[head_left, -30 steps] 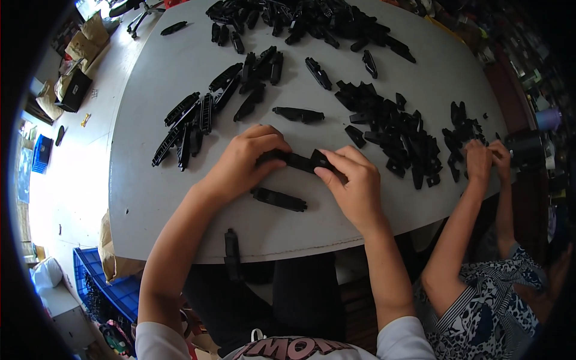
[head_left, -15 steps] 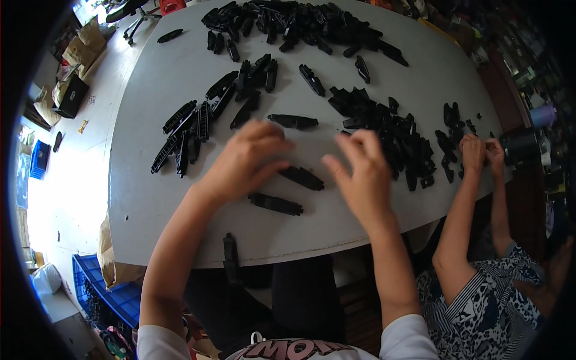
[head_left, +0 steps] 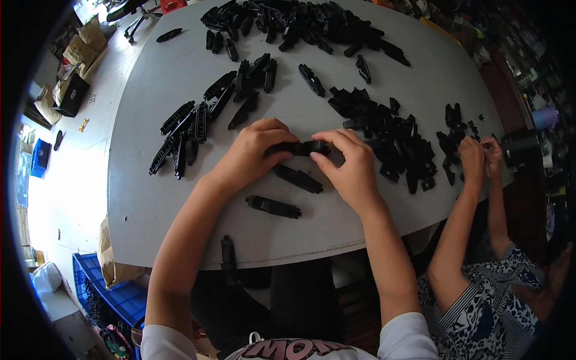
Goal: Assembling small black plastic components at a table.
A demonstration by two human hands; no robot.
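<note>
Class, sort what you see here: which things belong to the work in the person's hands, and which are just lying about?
In the work:
- left hand and right hand, both holding one long black plastic part
- two similar parts on the grey table

Lying about:
- blue crate on the floor
- cardboard boxes
- a neighbour's hands

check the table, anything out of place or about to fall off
One long black plastic part sits apart from the piles at the near edge of the table, overhanging the rim. The rest lie on the tabletop; both the left hand and right hand hold one black part.
</note>
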